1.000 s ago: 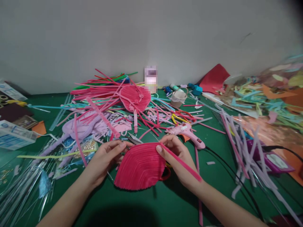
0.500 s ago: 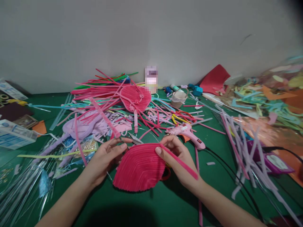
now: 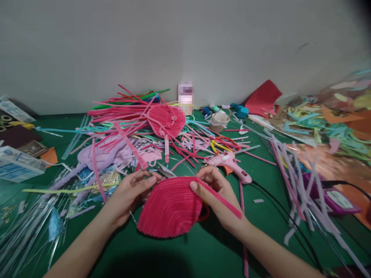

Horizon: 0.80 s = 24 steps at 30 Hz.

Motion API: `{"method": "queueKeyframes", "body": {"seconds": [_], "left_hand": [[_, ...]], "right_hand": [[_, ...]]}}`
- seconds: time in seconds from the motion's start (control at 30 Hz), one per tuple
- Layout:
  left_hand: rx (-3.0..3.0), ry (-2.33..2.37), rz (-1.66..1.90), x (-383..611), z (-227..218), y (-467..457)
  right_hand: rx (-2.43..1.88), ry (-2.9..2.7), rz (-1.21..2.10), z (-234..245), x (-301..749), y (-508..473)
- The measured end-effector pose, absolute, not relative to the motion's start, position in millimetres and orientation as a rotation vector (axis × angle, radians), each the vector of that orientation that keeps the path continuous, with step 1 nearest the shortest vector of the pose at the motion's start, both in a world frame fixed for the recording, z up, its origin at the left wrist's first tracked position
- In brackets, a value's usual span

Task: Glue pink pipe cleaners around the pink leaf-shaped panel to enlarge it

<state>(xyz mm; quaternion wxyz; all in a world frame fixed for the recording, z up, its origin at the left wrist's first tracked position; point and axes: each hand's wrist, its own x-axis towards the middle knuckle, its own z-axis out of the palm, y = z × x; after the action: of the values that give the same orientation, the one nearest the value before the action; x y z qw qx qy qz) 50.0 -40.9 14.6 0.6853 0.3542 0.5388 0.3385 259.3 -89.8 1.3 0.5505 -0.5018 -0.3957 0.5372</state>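
Observation:
A deep pink fan-shaped panel of pipe cleaners (image 3: 171, 208), its rows side by side, hangs tilted between my hands above the table. My right hand (image 3: 216, 193) is closed on its top right corner, thumb in front. From that corner a loose pink pipe cleaner (image 3: 223, 200) runs down along the hand. My left hand (image 3: 135, 193) is closed at the panel's upper left edge, thumb and forefinger together; its other fingers are partly hidden. Behind the panel are scissors (image 3: 166, 171), with blades showing above it and a red handle below my right hand. Whether they lie on the table cannot be told.
Beyond my hands lie a pink round pipe-cleaner piece (image 3: 166, 120), a lilac one (image 3: 100, 154) and many loose stems. A pink glue gun (image 3: 228, 164) with a black cord lies to the right, near a small basket (image 3: 218, 121). Lilac strips (image 3: 304, 185) are farther right.
The panel's lower edge has tipped slightly down and to the left. Both hands keep nearly the same place and hold.

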Motion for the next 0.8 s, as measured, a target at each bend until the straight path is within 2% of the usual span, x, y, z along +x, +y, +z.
{"method": "queueKeyframes", "body": {"seconds": [0.57,0.67,0.8], "left_hand": [[0.847,1.141,0.908,40,23,-32],[0.733,1.192,1.031,32,26,-26],[0.633,1.223,1.168,26,27,-20]], "right_hand": [[-1.075,-1.054,1.384,3,267,-89],[-1.276,-1.263,1.272,11,275,-91],[-1.675,-1.833,0.950,18,274,-104]]}}
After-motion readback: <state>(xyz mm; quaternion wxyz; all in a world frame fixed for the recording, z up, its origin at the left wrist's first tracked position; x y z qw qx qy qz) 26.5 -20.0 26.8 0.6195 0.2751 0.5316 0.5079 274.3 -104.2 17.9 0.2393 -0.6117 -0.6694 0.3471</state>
